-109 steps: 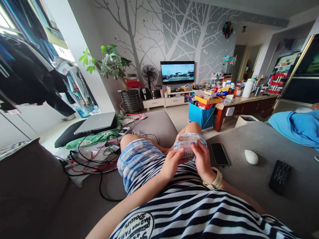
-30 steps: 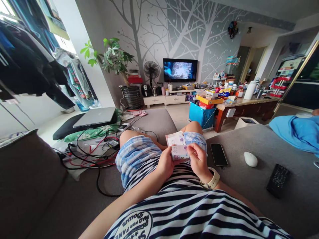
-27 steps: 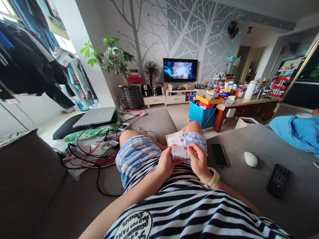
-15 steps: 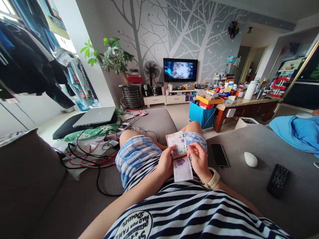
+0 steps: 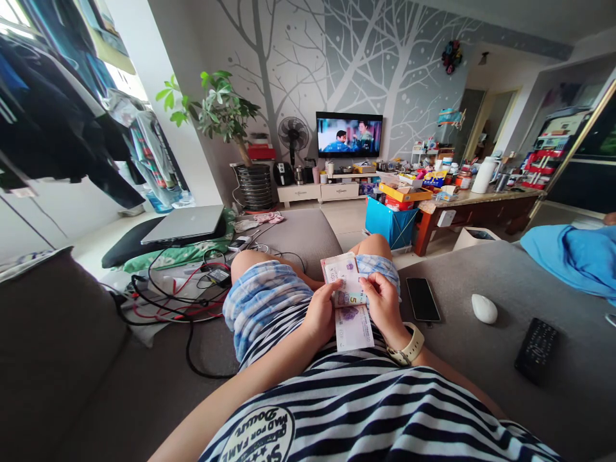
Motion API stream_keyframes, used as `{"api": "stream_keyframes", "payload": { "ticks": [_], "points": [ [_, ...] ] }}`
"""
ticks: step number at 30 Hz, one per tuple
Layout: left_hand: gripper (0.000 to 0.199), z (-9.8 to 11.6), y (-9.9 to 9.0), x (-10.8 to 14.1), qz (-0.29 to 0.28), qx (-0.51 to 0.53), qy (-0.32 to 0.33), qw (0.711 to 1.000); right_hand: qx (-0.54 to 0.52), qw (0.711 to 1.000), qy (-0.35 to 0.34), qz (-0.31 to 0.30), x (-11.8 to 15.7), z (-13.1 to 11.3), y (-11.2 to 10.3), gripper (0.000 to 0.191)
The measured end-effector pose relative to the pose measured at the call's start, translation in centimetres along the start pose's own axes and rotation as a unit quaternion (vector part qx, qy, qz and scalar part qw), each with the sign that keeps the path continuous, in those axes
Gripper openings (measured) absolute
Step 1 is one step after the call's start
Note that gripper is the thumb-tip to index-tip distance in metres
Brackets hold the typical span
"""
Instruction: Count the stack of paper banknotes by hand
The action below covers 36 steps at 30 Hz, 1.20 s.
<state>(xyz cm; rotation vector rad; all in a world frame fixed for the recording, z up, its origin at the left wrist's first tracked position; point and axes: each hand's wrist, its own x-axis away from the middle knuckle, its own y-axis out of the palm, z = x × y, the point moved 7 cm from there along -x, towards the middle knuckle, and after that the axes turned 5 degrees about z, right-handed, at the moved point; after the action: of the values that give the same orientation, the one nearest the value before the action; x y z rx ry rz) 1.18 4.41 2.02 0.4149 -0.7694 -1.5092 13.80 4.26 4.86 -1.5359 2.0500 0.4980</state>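
My left fingers (image 5: pixel 335 286) and right fingers (image 5: pixel 368 284) are both closed on the banknotes (image 5: pixel 341 264), which I hold over my lap between my knees. They are pale paper with purple print, one fanned over another at the top; a lower note (image 5: pixel 355 330) reaches down towards my striped shirt (image 5: pixel 385 410). A large "5" reads sideways on the middle one; the smaller print is too fine for me to read. On my shirt's round patch (image 5: pixel 257 436) I make out "Down" and "MAD FOR FAME". Half a second ago my right fingertips curled beside the notes; now my thumb lies on them, and the television (image 5: pixel 349 135) has changed to two people
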Motion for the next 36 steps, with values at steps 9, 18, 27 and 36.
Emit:
{"api": "stream_keyframes", "payload": {
  "ticks": [9, 18, 27, 36],
  "points": [
    [0.036, 0.0, 0.3, 0.1, 0.009, 0.022, -0.023, 0.999, 0.004, 0.999, -0.035, -0.009, 0.4, -1.5, -0.1, 0.034],
    [0.035, -0.1, 0.2, -0.1, 0.009, 0.019, -0.01, 1.0, -0.012, 0.999, -0.04, -0.021, 0.7, -2.0, 0.0, 0.024],
    [0.028, -0.4, -0.6, -0.7, 0.011, 0.01, -0.005, 1.0, -0.015, 0.999, -0.037, -0.037, 1.0, -2.2, 0.2, 0.029],
    [0.029, 0.1, -0.3, -0.3, 0.01, 0.007, 0.008, 1.0, -0.012, 0.998, -0.043, -0.038, 1.1, -2.4, 0.1, 0.032]
  ]
}}
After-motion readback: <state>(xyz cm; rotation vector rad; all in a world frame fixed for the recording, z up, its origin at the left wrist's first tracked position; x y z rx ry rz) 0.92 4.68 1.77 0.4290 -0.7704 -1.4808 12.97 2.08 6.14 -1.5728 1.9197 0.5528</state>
